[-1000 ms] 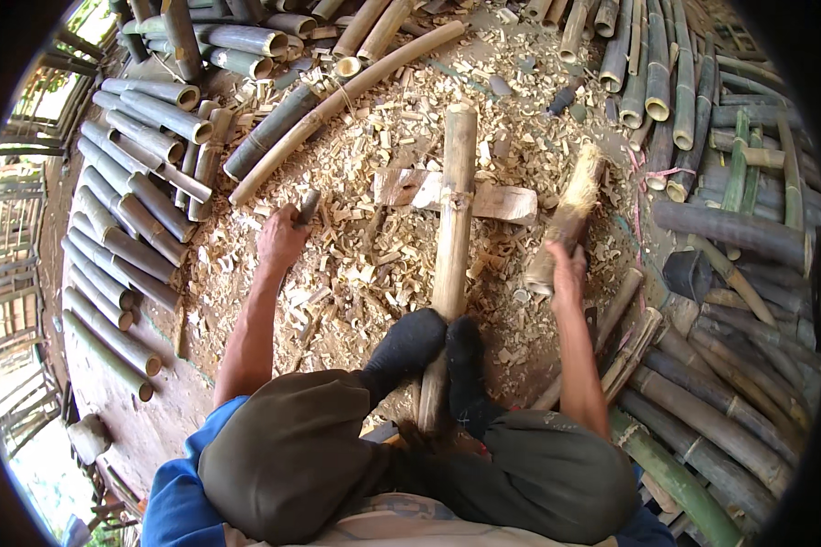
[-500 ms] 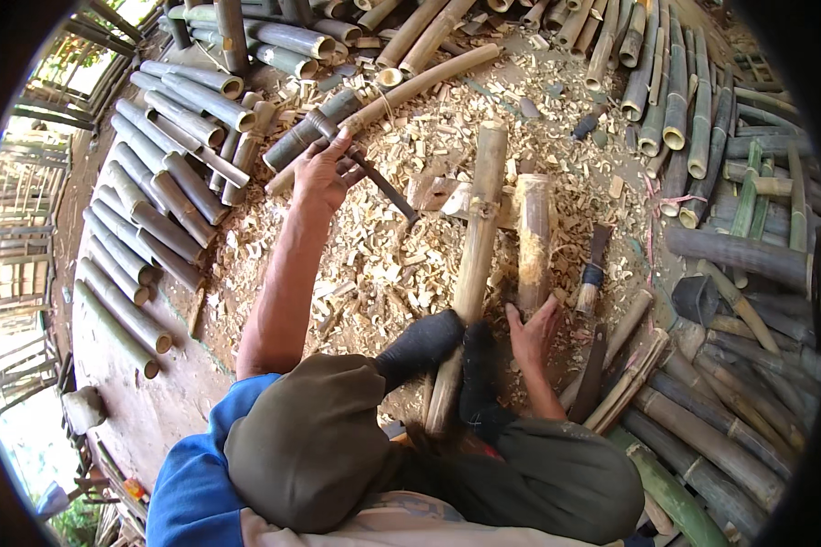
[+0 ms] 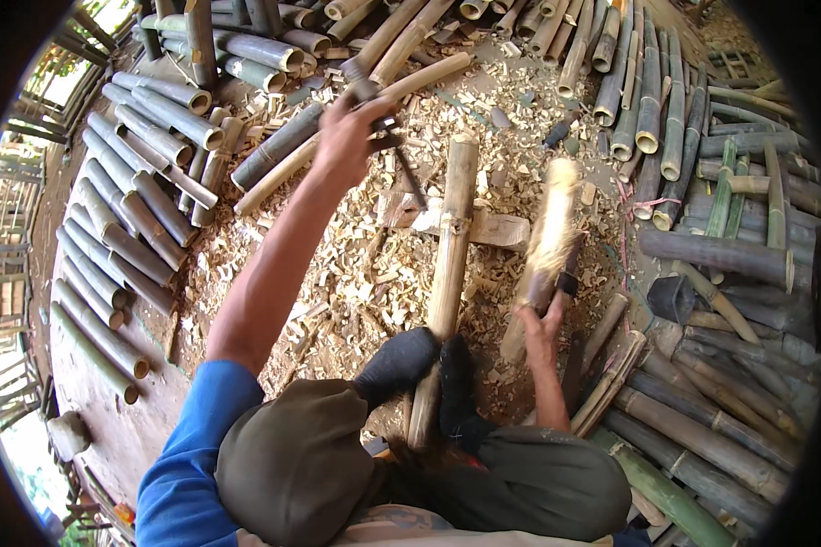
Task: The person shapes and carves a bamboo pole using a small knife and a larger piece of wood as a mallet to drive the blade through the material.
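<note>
Now the bamboo [image 3: 549, 219] slants farther right of the pole [image 3: 452, 246], leaving more room between; left fingers grip a knife [image 3: 410, 177] left of the pole, right fingers' closure unclear.

Left hand [image 3: 342, 146] blurred, upper left of centre; slim tool [image 3: 410, 178] in its grip smeared, kind unclear. Right of centre, bamboo piece [image 3: 551, 219] blurred, partly hiding black-banded tool [image 3: 567, 283]. Green pole [image 3: 668, 490], lower right, cut off by bottom edge.

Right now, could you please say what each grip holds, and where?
Left grip: dark tool, toward its thicker end; right grip: bamboo piece, by its nearer half.
</note>
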### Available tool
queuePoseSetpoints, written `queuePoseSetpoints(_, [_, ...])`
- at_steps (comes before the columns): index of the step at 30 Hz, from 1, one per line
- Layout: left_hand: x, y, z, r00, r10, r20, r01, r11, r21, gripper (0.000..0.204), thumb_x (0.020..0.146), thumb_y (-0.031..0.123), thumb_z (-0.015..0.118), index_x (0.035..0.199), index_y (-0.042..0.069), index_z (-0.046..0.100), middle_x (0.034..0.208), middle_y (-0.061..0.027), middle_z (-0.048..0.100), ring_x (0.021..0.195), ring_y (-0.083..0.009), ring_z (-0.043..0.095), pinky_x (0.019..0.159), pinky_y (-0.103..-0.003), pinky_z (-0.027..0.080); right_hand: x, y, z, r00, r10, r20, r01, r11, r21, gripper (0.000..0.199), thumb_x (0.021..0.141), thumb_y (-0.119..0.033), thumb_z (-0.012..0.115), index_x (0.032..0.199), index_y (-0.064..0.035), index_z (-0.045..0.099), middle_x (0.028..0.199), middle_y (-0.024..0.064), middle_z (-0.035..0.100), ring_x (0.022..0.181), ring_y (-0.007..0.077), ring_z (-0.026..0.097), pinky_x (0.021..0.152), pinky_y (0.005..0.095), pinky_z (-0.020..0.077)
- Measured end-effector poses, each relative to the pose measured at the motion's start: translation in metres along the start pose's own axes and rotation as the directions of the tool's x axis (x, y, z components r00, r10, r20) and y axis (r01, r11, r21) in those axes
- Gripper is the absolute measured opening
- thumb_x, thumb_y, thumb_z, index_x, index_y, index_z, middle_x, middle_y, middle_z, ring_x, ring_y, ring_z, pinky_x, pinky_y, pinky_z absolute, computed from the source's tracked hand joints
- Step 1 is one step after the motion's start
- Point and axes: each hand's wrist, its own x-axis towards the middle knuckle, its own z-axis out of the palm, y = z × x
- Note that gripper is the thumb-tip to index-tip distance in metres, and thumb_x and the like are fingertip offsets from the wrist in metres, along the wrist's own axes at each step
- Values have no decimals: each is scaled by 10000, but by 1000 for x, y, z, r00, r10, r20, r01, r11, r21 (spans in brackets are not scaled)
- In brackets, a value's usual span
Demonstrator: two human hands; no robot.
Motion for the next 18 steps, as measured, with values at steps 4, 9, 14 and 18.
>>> queuePoseSetpoints(4, [11, -6, 72, 925, -24, 379, 26, 1000, -3, 199, 982, 125, 639, 1112, 8, 544, 953, -113, 608, 821, -177, 609, 728, -336, 553, 24, -25, -1, 997, -63, 36, 53, 972, 227, 966, 794, -343, 792, 1544, 49, 325, 1291, 186, 546, 1119, 284, 571, 981, 400, 474])
queuePoseSetpoints(9, [-9, -32, 118, 729, -36, 684, -77, 988, 133, 174, 925, 208, 737, 1019, 77, 672, 846, -44, 625, 703, -92, 568, 602, -277, 512, 6, -64, -7, 999, -35, 19, 25, 929, 370, 872, 831, -297, 804, 1523, 15, 374, 1211, 119, 593, 1075, 223, 584, 972, 358, 469])
queuePoseSetpoints(14, [-18, -47, 125, 811, -75, 580, -86, 966, 245, 248, 870, 294, 814, 930, 67, 734, 751, -22, 635, 609, -81, 544, 562, -261, 472, -2, -63, -13, 992, -7, 123, -50, 890, 454, 702, 874, -288, 723, 1455, -15, 439, 1116, 96, 608, 930, 187, 614, 792, 330, 535])
queuePoseSetpoints(18, [-19, -48, 122, 800, -5, 600, -141, 970, 196, 322, 913, 356, 777, 971, 43, 732, 783, -50, 644, 627, -101, 556, 583, -288, 487, 1, -52, -10, 996, -26, 89, -19, 884, 467, 661, 880, -287, 707, 1429, -18, 457, 1086, 94, 608, 881, 183, 616, 739, 328, 543])
